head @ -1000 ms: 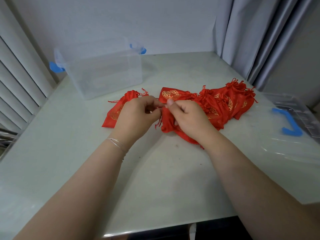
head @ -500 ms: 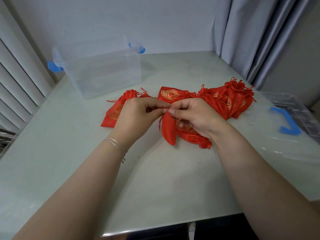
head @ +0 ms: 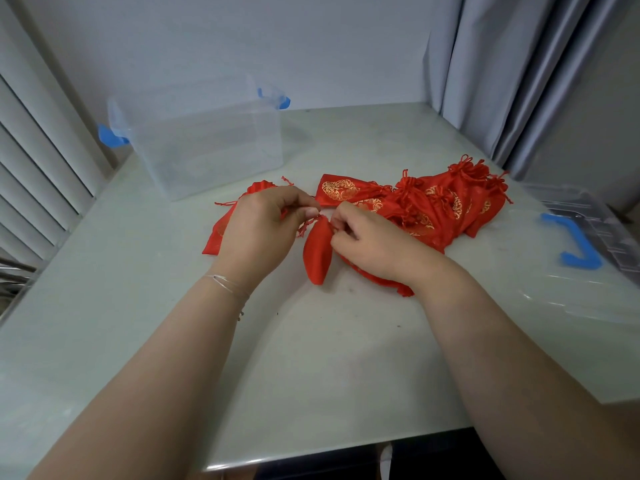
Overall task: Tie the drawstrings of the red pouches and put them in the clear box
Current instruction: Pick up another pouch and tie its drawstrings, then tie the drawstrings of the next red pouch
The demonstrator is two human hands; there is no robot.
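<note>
The red pouch lies on the counter between both hands, nearer the person than the clear box, its long axis running from its mouth toward the person. Left hand and right hand each seem to pinch a drawstring at that mouth. No readable writing; only gold motifs on the pouches behind.

Small plain red fabric pouch now drawn clear of red pouch pile, hands slightly parted.
</note>
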